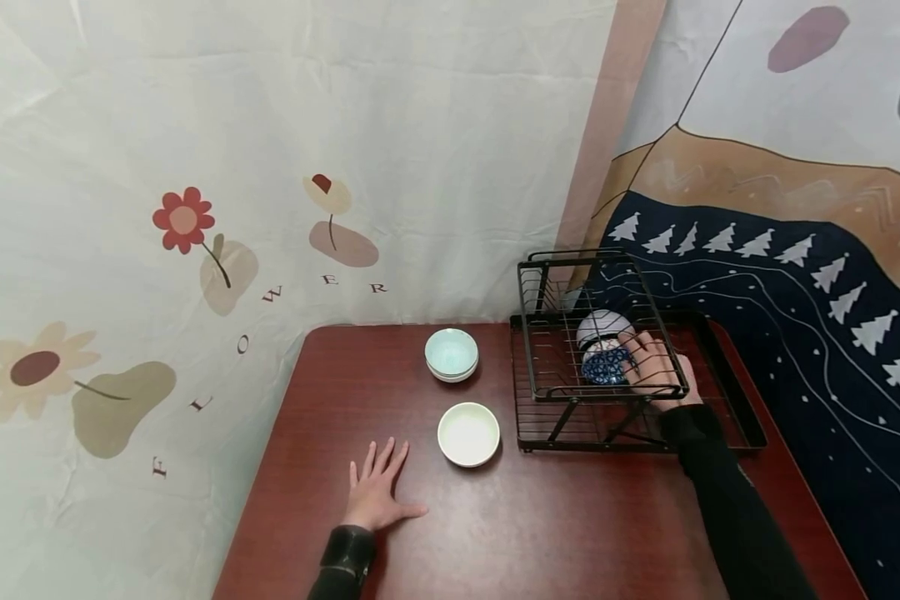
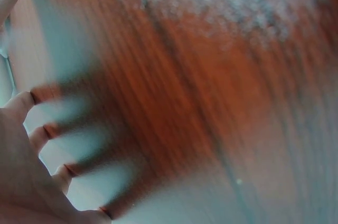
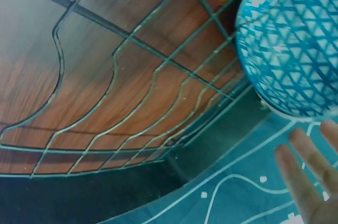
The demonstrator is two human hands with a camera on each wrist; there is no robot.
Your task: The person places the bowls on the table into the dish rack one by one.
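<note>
My right hand (image 1: 656,371) reaches into the black wire dish rack (image 1: 562,392) from its right side. Its fingers are nearly straight at the edge of a blue patterned bowl (image 1: 607,367), whose triangle pattern shows in the right wrist view beside the fingertips (image 3: 285,160). A pale bowl (image 1: 603,323) stands behind the blue one, both seen through the upper shelf's wires. On the table, my left hand (image 1: 378,492) has its fingers spread and holds nothing. Close to its right is a cream bowl (image 1: 468,435). Farther back, a light-blue bowl (image 1: 452,352) sits stacked on another.
The dark red wooden table (image 1: 307,442) meets a pale printed cloth (image 1: 420,167) at its back edge. A navy cloth with white trees (image 1: 795,333) hangs along the right. The rack's black tray rim (image 1: 738,417) runs close to that side.
</note>
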